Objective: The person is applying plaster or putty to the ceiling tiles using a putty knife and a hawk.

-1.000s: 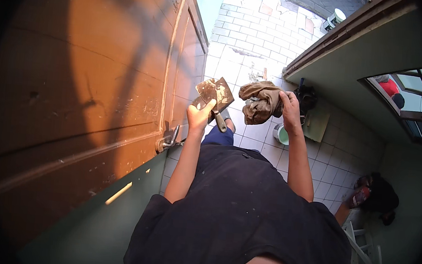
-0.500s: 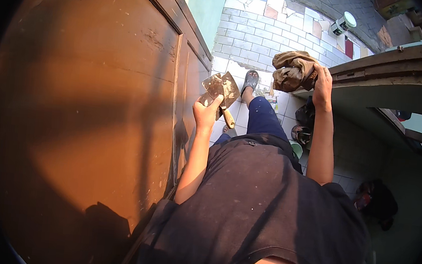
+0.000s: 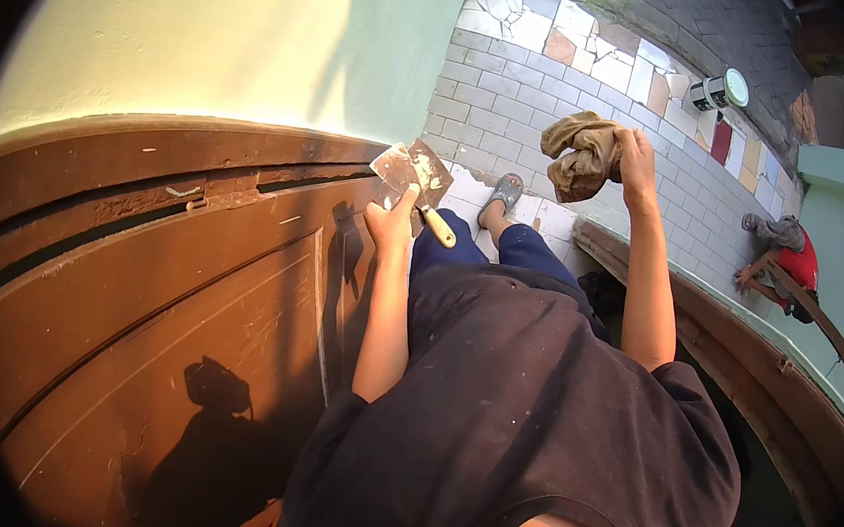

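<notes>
In my left hand (image 3: 391,223) are putty knives (image 3: 424,178) with square metal blades spotted with pale residue; a cream-coloured handle (image 3: 439,228) points down to the right. The hand is beside the brown wooden door (image 3: 168,302). My right hand (image 3: 633,160) grips a crumpled brown cloth (image 3: 578,157), raised above the tiled floor at about chest width from the knives. My feet in grey clogs (image 3: 503,196) are below, between the two hands.
A pale green wall (image 3: 222,25) rises beyond the door. A doorframe edge (image 3: 735,361) runs along my right. Outside are white tiling (image 3: 507,100), a broken-tile strip, a lidded bucket (image 3: 720,90) and, at right, a crouching person in red (image 3: 795,264) beside a curved brown bar.
I have stepped forward into the doorway: the door has swung lower in view and more outside tiling and the crouching person show. The cloth rose earlier; both hands keep their holds.
</notes>
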Available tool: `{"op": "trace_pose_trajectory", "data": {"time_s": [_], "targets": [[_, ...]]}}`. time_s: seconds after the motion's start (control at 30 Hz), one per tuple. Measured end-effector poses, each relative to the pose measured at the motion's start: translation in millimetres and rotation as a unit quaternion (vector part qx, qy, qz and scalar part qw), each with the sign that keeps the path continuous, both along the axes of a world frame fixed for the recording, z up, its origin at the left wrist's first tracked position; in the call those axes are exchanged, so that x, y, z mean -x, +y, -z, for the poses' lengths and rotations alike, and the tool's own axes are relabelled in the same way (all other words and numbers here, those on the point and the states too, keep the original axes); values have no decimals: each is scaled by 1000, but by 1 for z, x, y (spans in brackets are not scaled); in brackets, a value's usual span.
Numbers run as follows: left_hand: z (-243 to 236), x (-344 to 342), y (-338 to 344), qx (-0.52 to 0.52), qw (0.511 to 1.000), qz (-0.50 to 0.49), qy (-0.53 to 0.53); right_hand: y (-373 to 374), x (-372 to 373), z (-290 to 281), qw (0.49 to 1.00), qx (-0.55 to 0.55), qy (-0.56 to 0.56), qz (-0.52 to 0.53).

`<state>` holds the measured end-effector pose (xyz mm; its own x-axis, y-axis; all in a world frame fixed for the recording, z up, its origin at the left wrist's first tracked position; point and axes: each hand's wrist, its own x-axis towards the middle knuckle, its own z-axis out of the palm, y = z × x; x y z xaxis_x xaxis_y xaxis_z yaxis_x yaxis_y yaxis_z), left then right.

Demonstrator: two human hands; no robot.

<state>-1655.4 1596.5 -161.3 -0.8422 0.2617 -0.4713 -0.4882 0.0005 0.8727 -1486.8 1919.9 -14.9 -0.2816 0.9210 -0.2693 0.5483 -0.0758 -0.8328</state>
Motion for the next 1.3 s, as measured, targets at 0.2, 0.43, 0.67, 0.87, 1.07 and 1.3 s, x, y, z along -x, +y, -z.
{"op": "trace_pose_trajectory", "data": {"time_s": [0.2,0.43,0.67,0.87,1.07,1.3], "targets": [[-16,42,89,-20,998,21,-64,111,67,0,986,-2,-96,-140],[-32,103,179,-43,999,1,-34,198,156,-76,954,-6,-129,-269],[-34,173,241,-16,998,33,49,283,226,-94,866,-72,-203,-452],[112,191,326,129,985,-41,110,346,254,84,871,-98,-236,-419],[117,180,340,197,964,-170,56,363,310,209,851,-48,-245,-462],[86,97,347,255,869,-424,-13,302,357,252,714,46,-200,-670]]}}
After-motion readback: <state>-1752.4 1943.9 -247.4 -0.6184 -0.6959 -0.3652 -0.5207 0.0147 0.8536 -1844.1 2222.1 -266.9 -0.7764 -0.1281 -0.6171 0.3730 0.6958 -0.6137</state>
